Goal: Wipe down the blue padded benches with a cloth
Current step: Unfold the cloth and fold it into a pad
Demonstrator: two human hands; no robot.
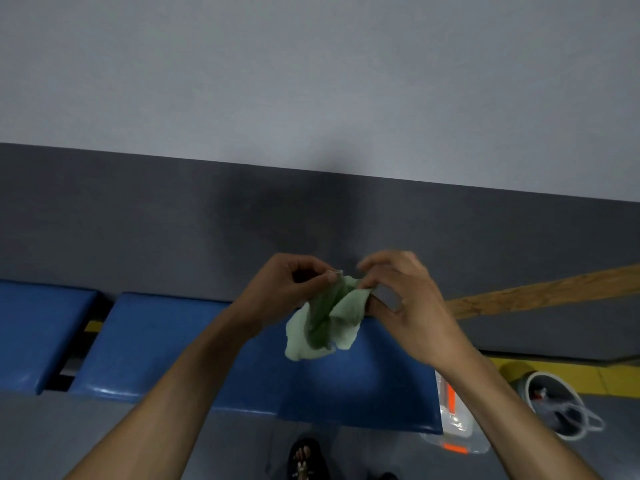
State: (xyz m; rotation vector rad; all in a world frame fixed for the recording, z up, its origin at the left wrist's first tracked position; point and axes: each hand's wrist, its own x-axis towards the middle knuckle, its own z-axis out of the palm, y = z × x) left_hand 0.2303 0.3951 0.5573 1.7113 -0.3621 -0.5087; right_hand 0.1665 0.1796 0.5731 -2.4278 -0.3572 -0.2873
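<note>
We hold both forearms raised ahead, left hand [282,292] and right hand [403,299] close together, fingers curled and pinching the top edge of the cloth [325,323].

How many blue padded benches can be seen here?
2. One bench sits at the far left; the other bench lies below the hands. More may be outside the view.

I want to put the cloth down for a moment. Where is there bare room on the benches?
The middle bench is bare from its left end to under the left hand; the left bench also shows nothing on it. Both hands, the right hand too, hold the green cloth. It is crowded past the bench's right end: a clear container and a bucket.
</note>
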